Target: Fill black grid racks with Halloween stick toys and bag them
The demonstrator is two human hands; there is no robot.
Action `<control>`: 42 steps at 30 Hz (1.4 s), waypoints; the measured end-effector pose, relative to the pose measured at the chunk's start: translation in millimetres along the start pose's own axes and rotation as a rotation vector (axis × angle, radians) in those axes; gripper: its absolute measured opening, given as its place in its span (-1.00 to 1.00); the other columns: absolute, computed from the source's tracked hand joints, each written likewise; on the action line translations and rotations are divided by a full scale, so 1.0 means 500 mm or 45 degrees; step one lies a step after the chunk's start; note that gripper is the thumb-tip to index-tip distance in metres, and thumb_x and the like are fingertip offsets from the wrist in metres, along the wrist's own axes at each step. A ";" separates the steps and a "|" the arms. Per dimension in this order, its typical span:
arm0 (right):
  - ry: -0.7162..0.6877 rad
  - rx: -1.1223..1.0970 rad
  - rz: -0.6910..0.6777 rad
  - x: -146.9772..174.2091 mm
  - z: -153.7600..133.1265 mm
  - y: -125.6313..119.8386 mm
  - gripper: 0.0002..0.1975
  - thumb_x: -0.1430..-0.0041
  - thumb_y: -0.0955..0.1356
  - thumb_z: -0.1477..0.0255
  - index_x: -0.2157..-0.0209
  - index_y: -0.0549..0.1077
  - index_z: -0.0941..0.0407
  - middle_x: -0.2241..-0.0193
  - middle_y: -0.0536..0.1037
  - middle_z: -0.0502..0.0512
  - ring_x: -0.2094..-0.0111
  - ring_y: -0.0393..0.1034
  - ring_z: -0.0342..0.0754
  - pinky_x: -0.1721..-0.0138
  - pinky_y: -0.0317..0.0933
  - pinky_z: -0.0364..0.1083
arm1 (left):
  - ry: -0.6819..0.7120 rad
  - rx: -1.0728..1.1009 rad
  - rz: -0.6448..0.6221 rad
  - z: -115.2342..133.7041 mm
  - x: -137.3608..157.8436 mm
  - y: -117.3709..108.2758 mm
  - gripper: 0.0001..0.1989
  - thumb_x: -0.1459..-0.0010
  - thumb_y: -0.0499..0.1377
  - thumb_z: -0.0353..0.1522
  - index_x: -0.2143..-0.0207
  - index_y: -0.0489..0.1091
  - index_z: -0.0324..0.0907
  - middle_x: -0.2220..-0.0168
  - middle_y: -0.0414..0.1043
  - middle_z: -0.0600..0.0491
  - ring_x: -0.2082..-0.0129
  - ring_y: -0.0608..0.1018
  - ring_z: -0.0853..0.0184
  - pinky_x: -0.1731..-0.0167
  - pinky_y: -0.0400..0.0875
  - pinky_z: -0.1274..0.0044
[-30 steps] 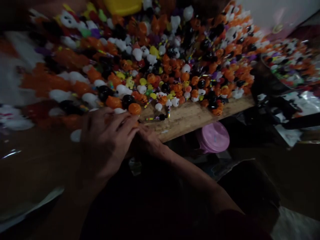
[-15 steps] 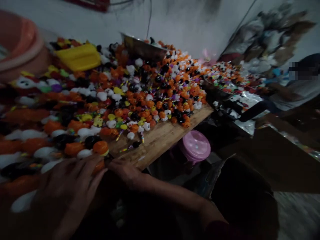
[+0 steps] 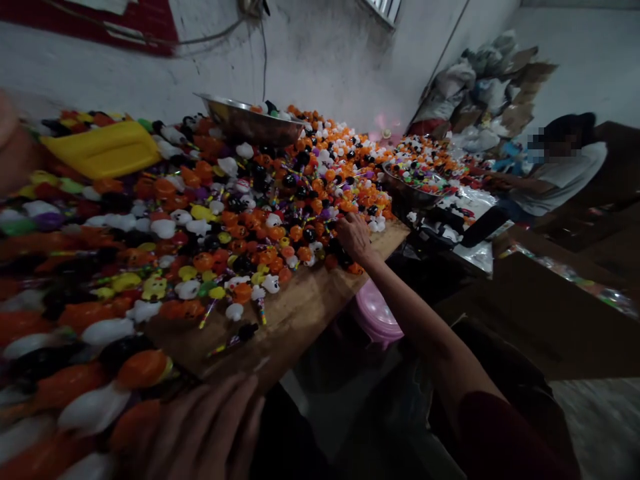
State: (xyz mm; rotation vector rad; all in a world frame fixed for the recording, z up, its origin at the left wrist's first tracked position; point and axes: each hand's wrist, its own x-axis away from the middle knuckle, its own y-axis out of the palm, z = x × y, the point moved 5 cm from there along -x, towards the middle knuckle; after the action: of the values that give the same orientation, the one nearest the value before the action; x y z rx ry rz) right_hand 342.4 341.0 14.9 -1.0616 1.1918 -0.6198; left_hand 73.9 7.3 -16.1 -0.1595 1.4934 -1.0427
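My right hand (image 3: 354, 237) is stretched far forward to the front edge of a heap of small plastic figure toppers (image 3: 295, 233) in orange, white and black. Its fingers bend down among them, closed, and the fingertips are hidden, so what they hold does not show. At the bottom of the view lies my left hand (image 3: 215, 420), palm down, its fingers long and somewhat blurred, with nothing seen in it. Beside it run rows of larger-looking orange, white and black toppers (image 3: 95, 407). Some toppers sit on patterned sticks (image 3: 261, 310) near the wooden table edge (image 3: 300, 300).
A yellow scoop (image 3: 103, 150) and a metal bowl (image 3: 255, 123) rest on the heap. Below the table edge stands a pink lidded tub (image 3: 377, 310). Another person (image 3: 555, 173) sits at the right, near a second bowl (image 3: 415, 183). A cardboard box (image 3: 565, 313) stands at the right.
My right hand has left its place beside the left hand and reached forward and right to the heap. The view has shifted, and the left hand now appears lower and further right.
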 end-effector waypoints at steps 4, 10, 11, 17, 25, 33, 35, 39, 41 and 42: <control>-0.164 0.168 -0.148 -0.057 -0.004 0.036 -0.63 -0.33 0.22 0.56 -0.07 0.52 0.21 0.00 0.50 0.38 -0.01 0.27 0.18 -0.04 0.06 0.06 | 0.290 -0.257 -0.207 0.035 0.008 0.084 -0.70 -0.30 0.06 -0.54 0.05 0.50 -0.15 0.06 0.62 -0.01 0.11 0.59 0.16 0.07 0.37 0.34; -0.232 0.224 -0.219 -0.087 0.009 0.064 -0.56 -0.33 0.21 0.53 -0.18 0.41 0.31 -0.04 0.47 0.47 -0.07 0.25 0.25 -0.11 -0.04 0.13 | -0.178 -0.165 0.023 -0.023 0.042 0.127 -0.88 -0.40 0.11 -0.41 0.11 0.43 -0.20 0.24 0.58 -0.02 0.26 0.56 0.24 0.13 0.39 0.41; -0.244 0.218 -0.220 -0.087 0.012 0.064 -0.55 -0.32 0.22 0.54 -0.19 0.40 0.31 -0.04 0.48 0.47 -0.07 0.26 0.25 -0.11 -0.03 0.13 | -0.169 -0.153 -0.004 -0.026 0.044 0.133 -0.88 -0.40 0.11 -0.38 0.11 0.44 -0.19 0.24 0.58 0.01 0.27 0.56 0.25 0.14 0.39 0.43; -0.170 0.160 -0.138 -0.077 0.027 0.049 -0.62 -0.32 0.17 0.56 -0.06 0.48 0.25 0.05 0.53 0.39 0.06 0.34 0.19 -0.03 0.04 0.10 | -0.205 -0.089 -0.057 -0.054 0.038 0.138 -0.80 -0.46 0.03 -0.30 0.14 0.43 -0.14 0.26 0.56 0.06 0.28 0.59 0.32 0.18 0.40 0.51; -0.414 0.124 -0.169 -0.091 -0.037 0.082 -0.66 -0.33 0.24 0.56 -0.07 0.47 0.16 -0.02 0.53 0.29 0.05 0.36 0.09 -0.10 0.04 0.03 | -0.220 -0.173 0.021 -0.058 0.064 0.161 -0.82 -0.42 0.04 -0.38 0.16 0.45 -0.12 0.28 0.57 0.05 0.26 0.59 0.25 0.18 0.40 0.47; -0.308 -0.043 0.081 -0.120 -0.023 0.037 -0.79 -0.33 0.26 0.48 0.11 0.50 0.16 0.10 0.58 0.29 0.09 0.40 0.09 -0.09 0.12 0.05 | -0.272 -0.192 0.038 -0.057 0.064 0.168 -0.89 -0.37 0.14 -0.42 0.12 0.45 -0.13 0.28 0.54 0.07 0.26 0.58 0.27 0.13 0.41 0.47; -0.163 -0.267 0.196 -0.115 -0.002 0.009 -0.84 -0.30 0.29 0.41 0.17 0.48 0.13 0.20 0.59 0.22 0.17 0.42 0.06 0.05 0.19 -0.01 | -0.288 -0.185 0.030 -0.056 0.067 0.170 -0.90 -0.37 0.14 -0.41 0.13 0.45 -0.12 0.28 0.54 0.07 0.27 0.57 0.27 0.15 0.40 0.47; 0.141 -0.926 0.315 -0.084 0.028 -0.035 -0.83 -0.17 0.34 0.27 0.30 0.43 0.08 0.48 0.47 -0.02 0.43 0.32 -0.06 0.34 0.18 -0.09 | -0.274 -0.185 -0.028 -0.063 0.070 0.177 -0.87 -0.39 0.12 -0.38 0.12 0.47 -0.13 0.26 0.55 0.06 0.25 0.58 0.28 0.15 0.40 0.48; 0.213 -1.259 0.291 -0.055 0.016 -0.047 -0.77 -0.10 0.37 0.20 0.34 0.42 0.08 0.54 0.42 -0.08 0.50 0.27 -0.12 0.41 0.16 -0.12 | -0.256 -0.163 -0.009 -0.064 0.063 0.172 -0.86 -0.38 0.11 -0.38 0.14 0.48 -0.13 0.27 0.56 0.06 0.27 0.59 0.30 0.16 0.42 0.50; 0.230 -1.410 0.250 -0.035 0.003 -0.049 -0.74 -0.07 0.39 0.18 0.34 0.42 0.08 0.56 0.41 -0.09 0.52 0.27 -0.14 0.43 0.15 -0.13 | -0.262 -0.155 -0.015 -0.064 0.057 0.168 -0.84 -0.39 0.10 -0.38 0.16 0.49 -0.13 0.29 0.56 0.06 0.28 0.60 0.30 0.17 0.43 0.50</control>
State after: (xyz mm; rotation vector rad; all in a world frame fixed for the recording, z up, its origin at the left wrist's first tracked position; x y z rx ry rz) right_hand 341.7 346.3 44.8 -1.7786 1.8324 0.1769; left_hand 78.5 53.9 -98.1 -0.3514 1.3696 -0.9160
